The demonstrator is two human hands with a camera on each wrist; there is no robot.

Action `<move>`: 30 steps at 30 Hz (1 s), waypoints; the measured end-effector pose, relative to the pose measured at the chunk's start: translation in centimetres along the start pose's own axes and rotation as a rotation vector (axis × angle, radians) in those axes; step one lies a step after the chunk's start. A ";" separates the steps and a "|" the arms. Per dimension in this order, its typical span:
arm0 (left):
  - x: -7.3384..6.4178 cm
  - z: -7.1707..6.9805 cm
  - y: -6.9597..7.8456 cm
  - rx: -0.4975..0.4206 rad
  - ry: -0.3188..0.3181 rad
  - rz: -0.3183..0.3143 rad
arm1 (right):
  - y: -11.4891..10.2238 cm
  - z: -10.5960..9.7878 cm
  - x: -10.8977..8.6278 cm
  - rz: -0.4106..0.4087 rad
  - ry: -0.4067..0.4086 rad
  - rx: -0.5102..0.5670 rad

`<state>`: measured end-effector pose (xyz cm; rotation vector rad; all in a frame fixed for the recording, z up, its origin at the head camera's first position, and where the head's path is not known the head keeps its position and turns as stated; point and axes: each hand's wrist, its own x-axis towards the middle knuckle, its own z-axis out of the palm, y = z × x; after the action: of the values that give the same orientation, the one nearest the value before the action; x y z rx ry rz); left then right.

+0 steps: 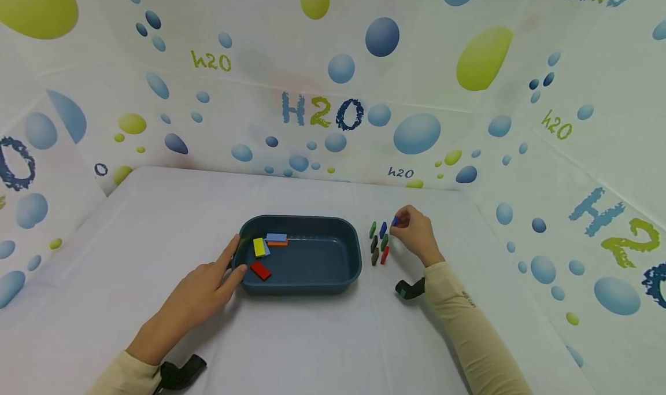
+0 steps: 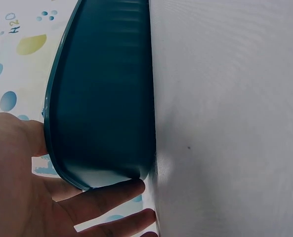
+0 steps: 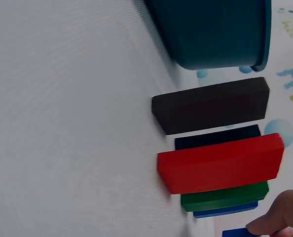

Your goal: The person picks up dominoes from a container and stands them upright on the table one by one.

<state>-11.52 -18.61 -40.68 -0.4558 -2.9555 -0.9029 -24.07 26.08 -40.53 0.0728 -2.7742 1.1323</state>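
Note:
A dark blue tray (image 1: 354, 257) sits mid-table and holds yellow (image 1: 258, 247), red (image 1: 261, 270) and light blue (image 1: 276, 237) flat blocks, with an orange one under the light blue. My left hand (image 1: 218, 276) rests with straight fingers against the tray's left wall (image 2: 102, 103). Right of the tray, several small blocks stand on edge in two rows: green (image 1: 372, 229), blue (image 1: 383, 229), brown (image 1: 374, 257), red (image 1: 384, 255). My right hand (image 1: 402, 221) pinches a blue block (image 1: 395, 221) at the far end of the rows. The right wrist view shows the brown (image 3: 210, 105) and red (image 3: 220, 164) blocks close up.
The white table (image 1: 156, 227) is walled by a bubble-patterned cloth (image 1: 322, 111) at the back and both sides. A black and green wrist strap (image 1: 409, 289) lies by my right forearm, another black one (image 1: 182, 372) by the left sleeve.

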 end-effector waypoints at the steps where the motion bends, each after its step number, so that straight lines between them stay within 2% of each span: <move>1: 0.0 0.0 0.0 0.000 -0.001 0.000 | 0.2 0.1 0.0 -0.002 -0.002 -0.005; 9: -0.1 -0.1 0.1 0.004 0.002 -0.002 | 0.8 0.8 0.0 0.008 -0.034 -0.018; 30: 0.1 0.0 -0.1 -0.001 0.015 0.008 | 1.0 0.7 0.5 0.010 -0.080 -0.051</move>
<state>-11.65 -18.68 -40.76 -0.4583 -2.9375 -0.9026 -24.74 26.34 -41.66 0.1017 -2.8748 1.0838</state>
